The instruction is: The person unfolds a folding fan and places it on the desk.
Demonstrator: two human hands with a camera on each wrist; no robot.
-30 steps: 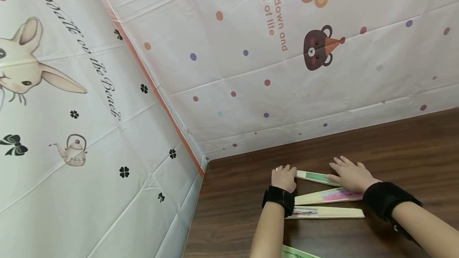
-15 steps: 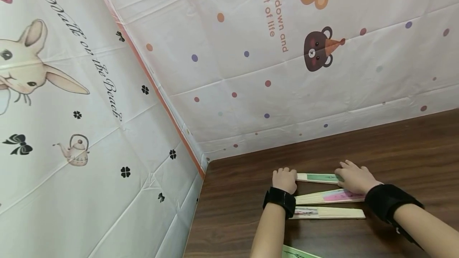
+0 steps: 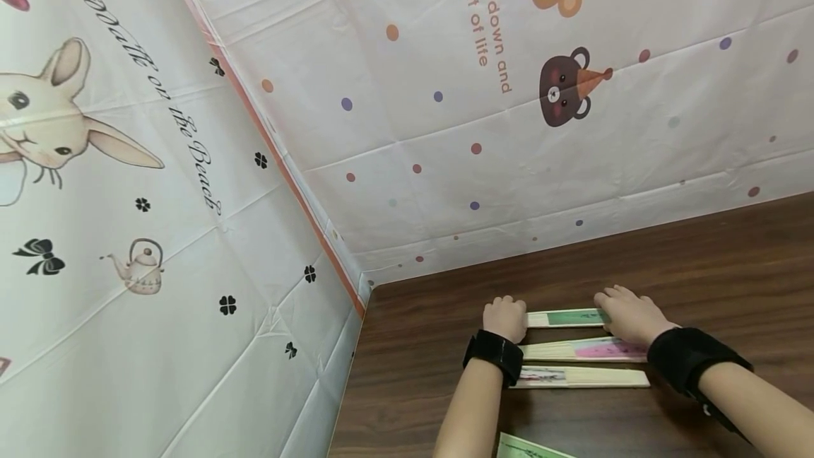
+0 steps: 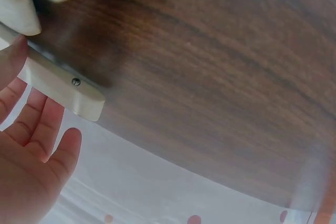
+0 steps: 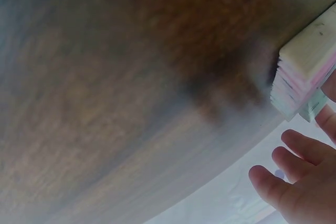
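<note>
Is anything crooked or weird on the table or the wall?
Yes. The bottom green fan slants, while the other three fans lie nearly parallel. Also, the bear on the wall cloth is sideways, its hat pointing across instead of up. I see nothing spilled.

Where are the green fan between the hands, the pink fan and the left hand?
Green fan [image 3: 568, 318]: head view, on its green printed section.
Pink fan [image 3: 586, 350]: head view, on its pink section.
Left hand [image 3: 505, 319]: head view, on its back.

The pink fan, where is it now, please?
In the head view's lower right, the pink fan lies between the upper green fan and the cream fan.
</note>
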